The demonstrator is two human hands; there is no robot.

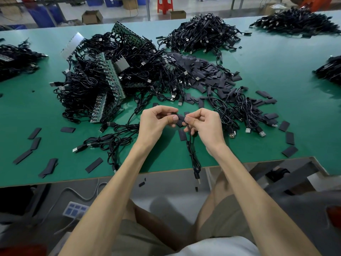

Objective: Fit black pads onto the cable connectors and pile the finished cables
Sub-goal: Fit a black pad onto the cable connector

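loose pads (pixel 35 133): flat on the tabletop (pixel 267 52), well left of your fingers (pixel 173 118).
cardboard box (pixel 91 16): far beyond your fingers, flaps open; contents cannot be told.
cable tangle (pixel 88 84): beyond your fingers, to the left.
left hand (pixel 156 122): fingers pinching the black pad (pixel 180 117).
right hand (pixel 204 124): fingers pinching the cable (pixel 191 150) end at the pad; the cable hangs past the tabletop edge.
coiled cables (pixel 239 111): just right of your fingers.

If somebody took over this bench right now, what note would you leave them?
The left hand pinches a black pad. The right hand pinches the end of the cable, whose plug dangles past the table edge.
The pad is not visibly seated yet.
Loose pads lie beyond the hands, tangled cables to the left, and more cable piles behind.
Left to do: seat this pad, pile the cable, carry on.
I cannot tell which piles are finished.
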